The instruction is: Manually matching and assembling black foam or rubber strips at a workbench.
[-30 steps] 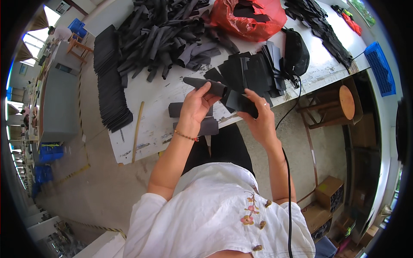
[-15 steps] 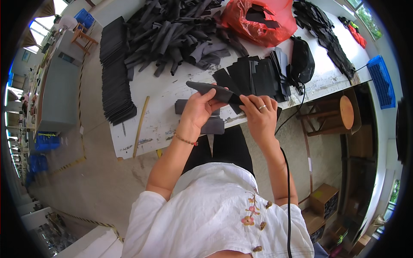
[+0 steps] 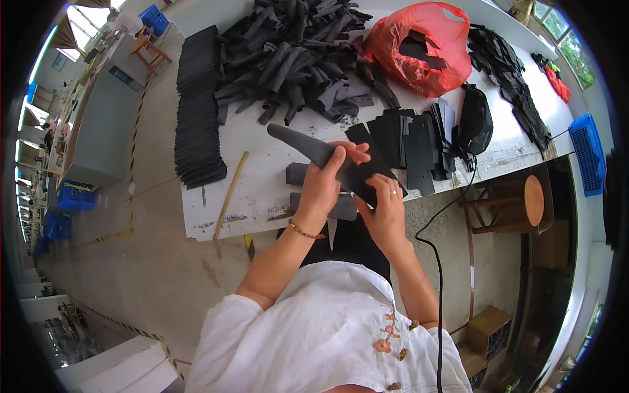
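My left hand [image 3: 327, 180] is closed round a dark grey fabric piece [image 3: 301, 144], thumb on top. The piece looks like a flattened tube, its rounded end pointing to the far left. A flat black strip [image 3: 359, 179] extends from it toward my right hand [image 3: 385, 213], whose thumb and fingers grip its near edge. How strip and grey piece join is hidden by my left fingers. Below my hands, grey folded pieces [image 3: 342, 207] lie at the table's front edge. Just beyond my right hand are black flat strips [image 3: 418, 147], fanned out and overlapping.
On the white table [image 3: 262, 141] stand a long stack of black pieces [image 3: 198, 111], a heap of rolled grey pieces [image 3: 295, 62], a red plastic bag [image 3: 386, 49] and a black pouch [image 3: 474, 118]. A yellowish stick [image 3: 231, 195] lies left. A black cable [image 3: 438, 262] hangs beside my right arm.
The view has shifted, so the table appears farther right. The grey piece now tilts more, and more of the black strip shows between my hands. My left fingers have lifted and spread somewhat.
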Motion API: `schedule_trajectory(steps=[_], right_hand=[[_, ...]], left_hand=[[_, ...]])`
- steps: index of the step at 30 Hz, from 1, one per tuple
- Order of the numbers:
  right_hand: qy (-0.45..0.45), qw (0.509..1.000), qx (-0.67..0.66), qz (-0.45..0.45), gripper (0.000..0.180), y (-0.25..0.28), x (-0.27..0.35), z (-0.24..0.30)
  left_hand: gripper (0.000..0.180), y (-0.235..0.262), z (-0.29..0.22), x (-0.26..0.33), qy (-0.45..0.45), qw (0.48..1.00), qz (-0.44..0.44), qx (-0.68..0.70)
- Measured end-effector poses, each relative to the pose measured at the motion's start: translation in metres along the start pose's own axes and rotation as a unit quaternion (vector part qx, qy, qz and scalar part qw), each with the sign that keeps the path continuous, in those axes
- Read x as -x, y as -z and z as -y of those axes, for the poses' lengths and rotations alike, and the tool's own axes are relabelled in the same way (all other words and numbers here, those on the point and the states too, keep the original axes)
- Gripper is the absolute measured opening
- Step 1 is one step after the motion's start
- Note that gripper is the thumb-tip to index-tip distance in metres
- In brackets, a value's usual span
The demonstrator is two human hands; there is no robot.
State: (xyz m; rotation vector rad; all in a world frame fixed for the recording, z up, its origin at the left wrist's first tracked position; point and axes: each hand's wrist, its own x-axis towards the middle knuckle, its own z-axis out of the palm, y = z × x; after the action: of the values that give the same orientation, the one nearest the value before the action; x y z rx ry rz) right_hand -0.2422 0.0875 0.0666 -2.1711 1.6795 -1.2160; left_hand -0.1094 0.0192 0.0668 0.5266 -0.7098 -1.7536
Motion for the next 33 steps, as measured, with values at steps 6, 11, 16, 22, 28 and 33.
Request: schedule_trajectory(steps=[6,11,16,22,28,33], right_hand=[[0.035,0.997,-0.039,0.049,0.035,0.001,-0.021,0.010],[0.004,0.996,-0.045,0.073,0.031,0.006,-0.011,0.000],[0.059,0.992,-0.091,0.066,0.021,-0.008,-0.020,-0.005],[0.071,0.990,-0.114,0.043,0.016,-0.002,-0.024,-0.006],[0.049,0.983,-0.167,0.063,0.014,-0.009,-0.029,-0.005],[0.050,0.982,-0.173,0.065,0.014,-0.014,-0.029,-0.003]], left_hand=[[0.025,-0.004,0.012,0.008,-0.019,1.000,0.016,0.003],[0.026,0.004,0.001,0.008,-0.028,0.998,-0.042,0.029],[0.028,0.004,0.012,0.014,0.032,0.995,-0.066,0.070],[0.028,0.000,-0.012,0.004,-0.055,0.987,-0.103,0.112],[0.031,-0.001,0.003,0.012,-0.067,0.984,-0.099,0.135],[0.031,-0.001,0.007,0.015,-0.077,0.984,-0.098,0.126]])
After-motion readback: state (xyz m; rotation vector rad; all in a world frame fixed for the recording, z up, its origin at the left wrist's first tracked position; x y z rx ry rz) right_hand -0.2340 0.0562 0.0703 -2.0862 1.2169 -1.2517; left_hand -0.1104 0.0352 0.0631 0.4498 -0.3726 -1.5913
